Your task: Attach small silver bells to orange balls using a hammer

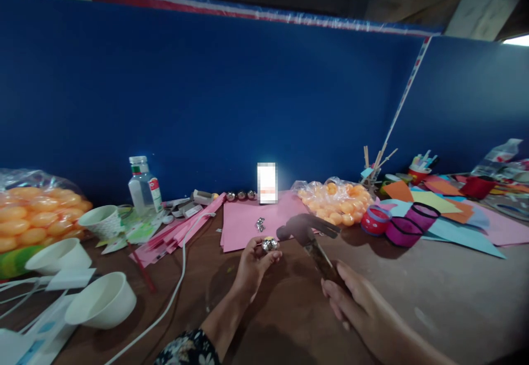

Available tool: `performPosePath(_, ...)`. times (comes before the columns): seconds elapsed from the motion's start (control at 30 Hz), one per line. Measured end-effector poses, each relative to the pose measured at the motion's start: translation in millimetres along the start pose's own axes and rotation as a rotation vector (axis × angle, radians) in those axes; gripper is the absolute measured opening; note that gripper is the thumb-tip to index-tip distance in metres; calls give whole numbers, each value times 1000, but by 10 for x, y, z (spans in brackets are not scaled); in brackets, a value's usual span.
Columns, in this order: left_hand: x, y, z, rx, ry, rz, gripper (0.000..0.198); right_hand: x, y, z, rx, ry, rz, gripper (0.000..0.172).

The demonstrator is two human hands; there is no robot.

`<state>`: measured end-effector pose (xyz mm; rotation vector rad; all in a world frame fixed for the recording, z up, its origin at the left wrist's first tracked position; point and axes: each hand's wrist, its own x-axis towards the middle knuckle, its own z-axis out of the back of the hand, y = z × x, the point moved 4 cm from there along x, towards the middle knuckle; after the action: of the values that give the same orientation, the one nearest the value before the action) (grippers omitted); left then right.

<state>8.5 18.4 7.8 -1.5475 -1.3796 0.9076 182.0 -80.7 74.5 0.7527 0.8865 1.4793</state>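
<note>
My left hand (255, 266) pinches a shiny silver ball (270, 245) between thumb and fingers, just in front of the pink paper sheets (239, 221). A bit of yellow shows at the top of the ball. My right hand (351, 296) is wrapped round the handle of a claw hammer (305, 228). The hammer's head hangs to the right of the ball, apart from it, with the claw pointing right. Small silver pieces (260, 224) lie on the pink paper. Behind them, several more silver balls (241, 194) stand in a row at the paper's back edge.
Bags of orange balls (347, 202) sit right and far left. White cups (101, 301), a clear bottle (142, 188) and a white cable (182, 277) are on the left. Purple mesh cups (405, 231) and coloured paper (463, 238) lie right. A blue partition (206, 89) stands behind.
</note>
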Motion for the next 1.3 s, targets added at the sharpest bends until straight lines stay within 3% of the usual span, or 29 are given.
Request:
performPosePath(0.2, -5, -10, -3, -43, 10, 9, 29, 37, -58, -83, 51, 48, -9, 26)
performPosePath(0.43, -25, 8, -50, -112, 59, 45, 33, 57, -32, -62, 140, 73, -19, 27)
performPosePath(0.57, -19, -15, -14, -190, 8, 65, 34, 130, -48, 51, 124, 64, -19, 29)
performPosePath(0.7, 22, -29, 112, -273, -172, 81, 29, 295, -91, 286, -84, -61, 66, 29)
performPosePath(0.8, 53, -13, 163, -331, -258, 87, 23, 453, -179, 383, -323, -197, 235, 21)
performPosePath(1.03, 58, 15, 155, -319, -256, 83, 22, 801, -604, 321, -692, -275, 296, 29)
performPosePath(1.17, 62, 14, 168, -302, -250, 82, 24, 900, -691, 328, -784, -311, 374, 30)
performPosePath(1.3, 70, 17, 170, -279, -242, 84, 27, 944, -713, 372, -820, -320, 347, 33)
